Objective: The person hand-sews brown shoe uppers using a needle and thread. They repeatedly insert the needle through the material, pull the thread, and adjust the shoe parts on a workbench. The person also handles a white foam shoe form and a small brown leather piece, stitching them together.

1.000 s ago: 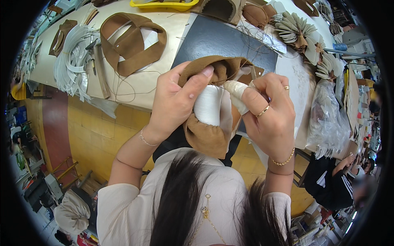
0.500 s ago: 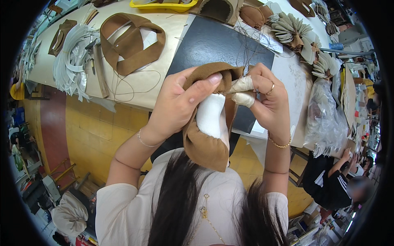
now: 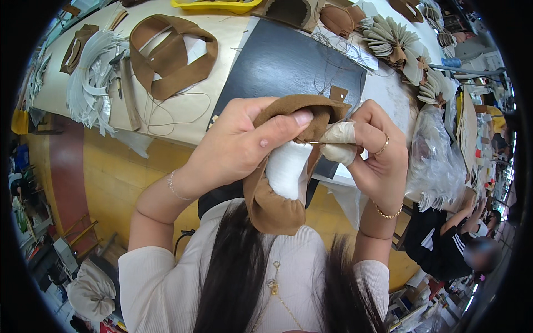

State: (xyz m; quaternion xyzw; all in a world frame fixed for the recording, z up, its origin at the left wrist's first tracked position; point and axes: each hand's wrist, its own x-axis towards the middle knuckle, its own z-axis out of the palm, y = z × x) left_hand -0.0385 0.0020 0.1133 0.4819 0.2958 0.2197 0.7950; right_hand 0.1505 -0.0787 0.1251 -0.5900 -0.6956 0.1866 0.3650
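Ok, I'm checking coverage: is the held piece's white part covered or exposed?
Exposed: the white part shows bare between brown material above and below it.

Decent gap's offered over the black mat (image 3: 272, 64) at 12 o'clock from the held piece (image 3: 275, 212). At 10–11 it's blocked by the brown loop (image 3: 176, 55), at 1–2 by fanned pale pieces (image 3: 391, 40).

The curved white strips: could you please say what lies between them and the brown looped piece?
The head view shows a hammer-like tool and a slim tool between the white strips and the brown looped piece.
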